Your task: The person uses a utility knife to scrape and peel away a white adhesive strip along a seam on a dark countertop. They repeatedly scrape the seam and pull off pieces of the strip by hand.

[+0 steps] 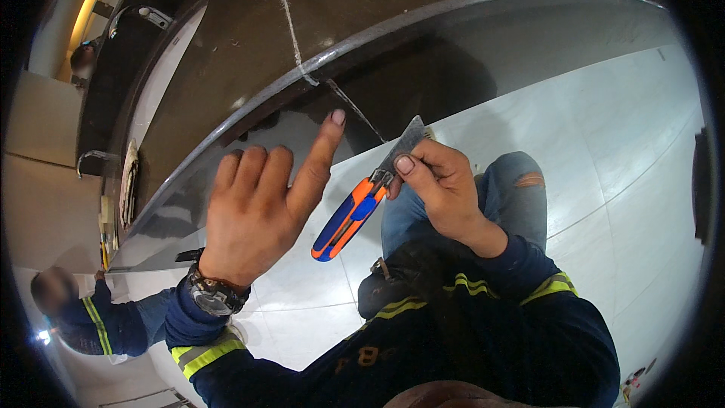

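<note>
Past left hand (pixel 253 215) fingers: dark glossy counter (pixel 415 0), rounded edge, whitish seam (pixel 291 23). Co-worker (pixel 113 325) far left of them; denim knee (pixel 521 200) and pale floor tiles (pixel 619 151) right of right hand (pixel 434 185), which pinches orange-blue knife (pixel 351 219) by grey blade. Left: one digit extended, others curled, can't tell grip.

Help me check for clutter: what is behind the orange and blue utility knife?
Behind the utility knife, pale tiled floor shows around its handle; whatever the knife and right hand cover cannot be seen.
</note>
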`<act>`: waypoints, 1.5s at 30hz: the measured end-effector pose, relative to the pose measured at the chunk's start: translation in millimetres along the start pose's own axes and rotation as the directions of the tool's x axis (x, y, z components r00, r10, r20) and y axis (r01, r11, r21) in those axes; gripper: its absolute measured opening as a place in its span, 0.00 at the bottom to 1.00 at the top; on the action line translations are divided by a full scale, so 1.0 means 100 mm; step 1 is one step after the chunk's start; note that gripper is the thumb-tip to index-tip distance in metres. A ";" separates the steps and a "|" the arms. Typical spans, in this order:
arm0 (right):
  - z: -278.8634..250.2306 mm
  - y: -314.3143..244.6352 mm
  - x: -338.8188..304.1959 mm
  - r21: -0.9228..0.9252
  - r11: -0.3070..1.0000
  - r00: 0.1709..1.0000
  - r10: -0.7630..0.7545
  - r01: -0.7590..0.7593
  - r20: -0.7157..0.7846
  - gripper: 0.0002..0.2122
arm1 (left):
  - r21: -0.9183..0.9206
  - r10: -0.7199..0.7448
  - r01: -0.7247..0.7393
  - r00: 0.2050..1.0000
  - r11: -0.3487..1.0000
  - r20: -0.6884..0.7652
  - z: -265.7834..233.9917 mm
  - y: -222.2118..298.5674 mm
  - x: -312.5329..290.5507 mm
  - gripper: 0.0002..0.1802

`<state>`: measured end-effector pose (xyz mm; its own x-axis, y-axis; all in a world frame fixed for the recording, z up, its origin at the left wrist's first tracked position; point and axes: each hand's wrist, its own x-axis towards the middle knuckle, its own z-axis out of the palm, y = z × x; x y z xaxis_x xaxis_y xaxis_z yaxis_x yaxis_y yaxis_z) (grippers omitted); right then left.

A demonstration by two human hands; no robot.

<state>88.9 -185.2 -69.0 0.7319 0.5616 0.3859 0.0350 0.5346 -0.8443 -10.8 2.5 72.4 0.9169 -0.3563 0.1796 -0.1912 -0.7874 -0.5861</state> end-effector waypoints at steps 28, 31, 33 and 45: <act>0.55 0.10 0.43 0.016 0.998 0.998 0.055 -0.054 -0.018 0.12 | -0.517 -0.287 0.322 0.946 0.794 0.148 0.20 -0.06 -0.29 0.28; 0.40 0.17 0.29 -0.135 0.990 0.999 -0.046 0.044 -0.013 0.11 | -0.396 -0.157 0.147 0.988 0.906 0.006 0.17 -0.05 -0.27 0.31; 0.18 0.12 0.09 -0.151 0.982 0.993 -0.117 0.111 -0.031 0.11 | -0.310 -0.050 0.037 0.998 0.950 -0.037 0.11 -0.01 -0.26 0.34; -0.39 -0.15 -0.18 -0.026 0.999 0.986 -0.027 0.023 -0.164 0.11 | 0.034 -0.107 0.102 0.930 0.994 0.351 0.20 0.30 0.10 0.56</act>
<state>101.7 -227.6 -77.8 0.8322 0.4357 0.3429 0.0698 0.5312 -0.8444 -0.5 -15.0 40.9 0.9964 -0.0707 -0.0472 -0.0849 -0.8018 -0.5916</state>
